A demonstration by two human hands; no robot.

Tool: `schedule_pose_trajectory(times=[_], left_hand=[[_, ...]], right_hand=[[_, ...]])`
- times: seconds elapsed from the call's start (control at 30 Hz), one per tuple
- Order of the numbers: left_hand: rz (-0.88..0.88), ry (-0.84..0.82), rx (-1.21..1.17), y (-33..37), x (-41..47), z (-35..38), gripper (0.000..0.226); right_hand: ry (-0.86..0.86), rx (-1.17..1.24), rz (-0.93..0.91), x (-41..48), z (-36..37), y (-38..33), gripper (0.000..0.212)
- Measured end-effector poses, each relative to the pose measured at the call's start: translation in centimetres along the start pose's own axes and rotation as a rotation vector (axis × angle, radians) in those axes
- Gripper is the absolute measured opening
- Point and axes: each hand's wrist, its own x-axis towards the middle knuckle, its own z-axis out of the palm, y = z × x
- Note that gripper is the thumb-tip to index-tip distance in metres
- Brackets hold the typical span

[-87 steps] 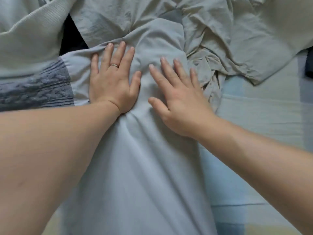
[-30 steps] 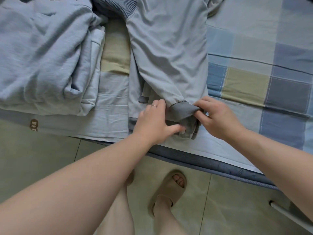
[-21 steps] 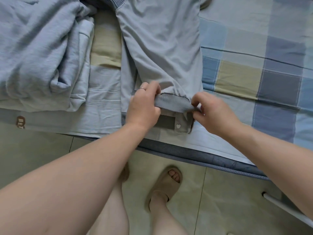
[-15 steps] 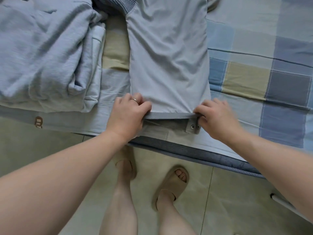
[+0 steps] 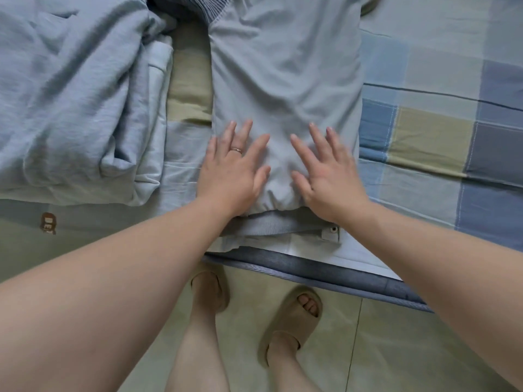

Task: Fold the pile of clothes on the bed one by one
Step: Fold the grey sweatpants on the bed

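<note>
The grey garment (image 5: 285, 66) lay flat on the bed (image 5: 424, 131), stretching away from its ribbed hem (image 5: 271, 226). Just past that hem the left grip (image 5: 230, 176) and right grip (image 5: 329, 179) pressed on the cloth side by side, both released, fingers straight and spread. Left of the hem sat the pile of clothes (image 5: 70, 94).

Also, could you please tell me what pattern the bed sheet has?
The bed sheet is checked in blue, grey-blue and olive squares; the head view shows it best.
</note>
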Motion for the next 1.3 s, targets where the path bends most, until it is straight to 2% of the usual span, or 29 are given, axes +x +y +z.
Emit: schedule_pose_trajectory(times=[0.1, 0.27, 0.4, 0.5, 0.53, 0.6, 0.73, 0.83, 0.97, 1.17, 1.23, 1.3], left_hand=[[-0.013, -0.130, 0.025, -1.5, 0.0, 3.8, 0.068], [-0.038, -0.094, -0.002, -1.7, -1.5, 5.6, 0.071], [-0.054, -0.248, -0.018, -1.1, -0.7, 2.1, 0.069], [-0.054, -0.383, -0.077, -1.2, 2.5, -2.9, 0.046], [-0.045, -0.395, -0.117, -1.7, 3.7, -4.7, 0.041], [-0.019, -0.294, -0.175, -3.8, 6.1, -8.6, 0.037], [0.025, 0.026, -0.213, -10.9, 10.1, -15.9, 0.028], [0.014, 0.106, -0.195, -17.9, 13.0, -20.0, 0.028], [-0.107, 0.080, -0.079, -28.4, 16.9, -23.2, 0.035], [-0.439, -0.063, -0.009, -43.5, 21.7, -25.3, 0.060], [-0.516, -0.063, -0.039, -46.5, 23.2, -25.2, 0.069], [-0.633, -0.036, -0.180, -48.8, 25.0, -24.9, 0.081]], right_hand=[[-0.079, -0.106, 0.048, 1.0, 4.1, 0.3, 0.068], [-0.069, -0.112, 0.090, -0.1, 6.5, 0.1, 0.068], [-0.286, -0.065, 0.136, -0.1, 3.8, -0.5, 0.070], [-0.425, 0.039, 0.211, 2.2, -0.2, -1.9, 0.067], [-0.406, 0.091, 0.228, 3.3, -1.6, -2.6, 0.063], [-0.294, 0.184, 0.234, 5.9, -4.3, -4.6, 0.060], [-0.115, 0.248, 0.167, 12.7, -8.3, -10.9, 0.061], [-0.006, 0.307, 0.124, 19.1, -10.1, -16.0, 0.063], [-0.017, 0.247, 0.114, 27.0, -10.9, -21.1, 0.066], [-0.030, 0.043, 0.112, 37.8, -8.6, -27.3, 0.064], [-0.079, 0.082, 0.181, 40.8, -7.0, -28.5, 0.065], [-0.181, 0.129, 0.272, 43.6, -5.4, -29.4, 0.070]])
